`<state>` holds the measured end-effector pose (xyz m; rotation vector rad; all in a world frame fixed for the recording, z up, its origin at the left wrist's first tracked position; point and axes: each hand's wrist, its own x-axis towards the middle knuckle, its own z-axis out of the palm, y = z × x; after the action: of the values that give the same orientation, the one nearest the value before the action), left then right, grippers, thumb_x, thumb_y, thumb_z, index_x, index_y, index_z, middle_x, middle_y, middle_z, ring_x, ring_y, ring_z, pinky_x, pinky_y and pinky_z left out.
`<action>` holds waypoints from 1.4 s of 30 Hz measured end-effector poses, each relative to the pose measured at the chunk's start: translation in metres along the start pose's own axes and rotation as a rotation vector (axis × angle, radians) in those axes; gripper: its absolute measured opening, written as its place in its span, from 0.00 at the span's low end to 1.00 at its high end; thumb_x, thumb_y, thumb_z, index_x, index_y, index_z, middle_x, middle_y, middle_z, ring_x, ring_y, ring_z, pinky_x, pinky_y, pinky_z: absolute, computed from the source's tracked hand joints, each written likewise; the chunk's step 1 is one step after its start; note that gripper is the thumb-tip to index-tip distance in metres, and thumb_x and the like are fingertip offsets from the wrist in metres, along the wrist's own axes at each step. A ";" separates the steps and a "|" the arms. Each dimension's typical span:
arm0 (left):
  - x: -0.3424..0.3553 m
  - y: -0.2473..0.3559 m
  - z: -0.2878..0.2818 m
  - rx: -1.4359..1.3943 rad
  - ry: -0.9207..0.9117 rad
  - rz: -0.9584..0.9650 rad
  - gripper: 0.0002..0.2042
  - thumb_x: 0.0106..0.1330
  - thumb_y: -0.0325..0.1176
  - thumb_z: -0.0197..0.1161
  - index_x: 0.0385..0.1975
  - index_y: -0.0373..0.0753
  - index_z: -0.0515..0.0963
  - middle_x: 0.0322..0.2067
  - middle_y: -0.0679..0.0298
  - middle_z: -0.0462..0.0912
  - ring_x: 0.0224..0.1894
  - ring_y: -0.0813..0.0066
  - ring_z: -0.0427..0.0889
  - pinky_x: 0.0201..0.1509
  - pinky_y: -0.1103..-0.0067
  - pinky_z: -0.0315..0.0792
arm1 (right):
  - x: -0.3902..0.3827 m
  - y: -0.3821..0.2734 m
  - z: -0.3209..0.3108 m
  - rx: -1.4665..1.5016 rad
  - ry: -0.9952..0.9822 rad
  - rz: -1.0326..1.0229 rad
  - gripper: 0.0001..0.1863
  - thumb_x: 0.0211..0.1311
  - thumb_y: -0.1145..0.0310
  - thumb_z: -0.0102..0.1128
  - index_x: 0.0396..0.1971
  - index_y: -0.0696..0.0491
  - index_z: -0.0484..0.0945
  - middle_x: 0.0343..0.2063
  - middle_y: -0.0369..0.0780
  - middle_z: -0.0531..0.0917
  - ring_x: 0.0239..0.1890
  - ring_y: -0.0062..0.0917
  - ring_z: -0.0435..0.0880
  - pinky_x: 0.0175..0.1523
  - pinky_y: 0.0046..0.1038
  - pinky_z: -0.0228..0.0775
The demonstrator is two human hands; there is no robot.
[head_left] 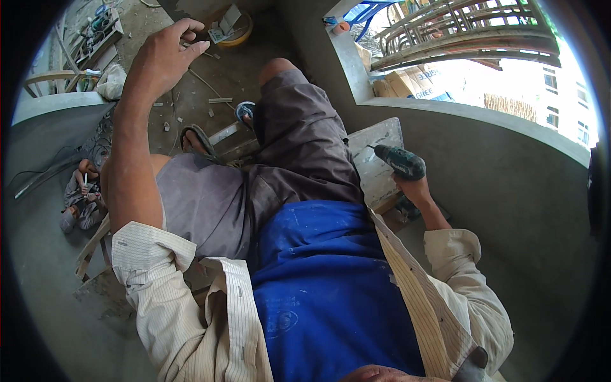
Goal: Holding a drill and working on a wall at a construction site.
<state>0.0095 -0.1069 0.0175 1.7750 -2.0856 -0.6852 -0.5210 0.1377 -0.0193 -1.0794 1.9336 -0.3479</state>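
My right hand (415, 191) is wrapped round the grip of a dark teal cordless drill (402, 163), held out beside my right thigh. The drill points left, its short bit showing over a grey, stained board (372, 167). My left arm is raised over the floor on the left. At its end, my left hand (167, 58) has half-bent fingers with a gap between thumb and forefinger. No object shows in that gap, though the inner fingers are partly hidden. A yellow basin (245, 39) holding a pale box (225, 24) stands just beyond it.
Another person (84, 197) sits low on the left, holding a white stick. Near them is a wooden frame (95, 249). A low grey wall (484, 130) curves along the right, with cardboard (407, 81) and metal racks (471, 41) beyond. Debris and a cable (202, 79) lie on the floor.
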 end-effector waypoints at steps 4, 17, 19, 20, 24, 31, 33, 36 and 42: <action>-0.001 -0.001 0.002 -0.020 0.001 -0.009 0.20 0.65 0.41 0.65 0.55 0.44 0.76 0.44 0.58 0.83 0.39 0.67 0.84 0.45 0.71 0.77 | 0.009 -0.001 -0.005 -0.112 -0.026 0.026 0.18 0.50 0.76 0.67 0.44 0.56 0.78 0.29 0.35 0.82 0.29 0.19 0.79 0.35 0.26 0.73; -0.014 -0.004 -0.006 -0.018 0.026 -0.014 0.20 0.65 0.40 0.65 0.55 0.43 0.75 0.46 0.56 0.82 0.41 0.67 0.84 0.45 0.72 0.76 | -0.009 0.001 0.015 0.257 0.031 0.162 0.13 0.53 0.72 0.72 0.38 0.54 0.79 0.28 0.33 0.81 0.26 0.19 0.79 0.35 0.25 0.72; -0.012 -0.003 -0.006 -0.015 0.020 -0.011 0.20 0.65 0.40 0.65 0.55 0.43 0.75 0.46 0.56 0.82 0.40 0.67 0.84 0.45 0.72 0.76 | -0.012 0.002 0.021 0.250 0.053 0.156 0.12 0.54 0.70 0.72 0.36 0.53 0.79 0.26 0.32 0.80 0.23 0.19 0.78 0.31 0.25 0.69; -0.012 -0.003 -0.006 -0.018 0.012 -0.002 0.20 0.66 0.40 0.65 0.55 0.43 0.75 0.46 0.56 0.82 0.39 0.67 0.84 0.45 0.72 0.76 | -0.016 0.003 0.023 0.242 0.083 0.153 0.11 0.55 0.69 0.73 0.35 0.52 0.79 0.24 0.32 0.78 0.21 0.18 0.76 0.28 0.24 0.67; -0.011 0.000 -0.002 -0.008 -0.031 -0.020 0.20 0.65 0.40 0.65 0.56 0.43 0.75 0.46 0.56 0.82 0.39 0.67 0.83 0.45 0.72 0.76 | -0.020 0.021 0.030 0.212 0.082 0.131 0.11 0.56 0.68 0.72 0.35 0.53 0.79 0.24 0.32 0.79 0.21 0.18 0.77 0.28 0.24 0.67; -0.002 0.003 0.004 -0.004 -0.050 -0.037 0.21 0.65 0.41 0.66 0.56 0.43 0.75 0.46 0.57 0.82 0.39 0.68 0.83 0.45 0.72 0.76 | -0.019 0.020 0.035 0.236 0.097 0.069 0.27 0.60 0.75 0.63 0.60 0.50 0.67 0.26 0.31 0.77 0.20 0.15 0.74 0.24 0.20 0.67; 0.000 0.003 0.006 -0.010 -0.050 -0.032 0.21 0.65 0.41 0.66 0.56 0.42 0.75 0.46 0.57 0.82 0.39 0.68 0.83 0.45 0.72 0.76 | -0.019 0.017 0.036 0.265 0.095 0.062 0.31 0.60 0.76 0.62 0.63 0.49 0.64 0.26 0.31 0.76 0.20 0.14 0.73 0.24 0.20 0.67; 0.001 0.007 0.005 0.001 -0.061 -0.033 0.20 0.65 0.41 0.65 0.56 0.43 0.76 0.46 0.57 0.82 0.39 0.69 0.84 0.45 0.72 0.76 | -0.023 0.009 0.038 0.167 0.127 0.048 0.03 0.62 0.73 0.61 0.33 0.56 0.78 0.21 0.34 0.78 0.19 0.18 0.76 0.24 0.23 0.66; 0.004 0.009 0.008 0.009 -0.061 -0.006 0.20 0.65 0.40 0.65 0.55 0.43 0.76 0.45 0.57 0.83 0.38 0.69 0.84 0.44 0.73 0.76 | -0.021 0.020 0.040 0.096 0.105 0.088 0.02 0.60 0.75 0.61 0.32 0.56 0.78 0.21 0.36 0.80 0.19 0.19 0.78 0.24 0.24 0.68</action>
<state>-0.0027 -0.1089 0.0158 1.7878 -2.1267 -0.7411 -0.4954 0.1721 -0.0429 -0.9273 2.0283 -0.4519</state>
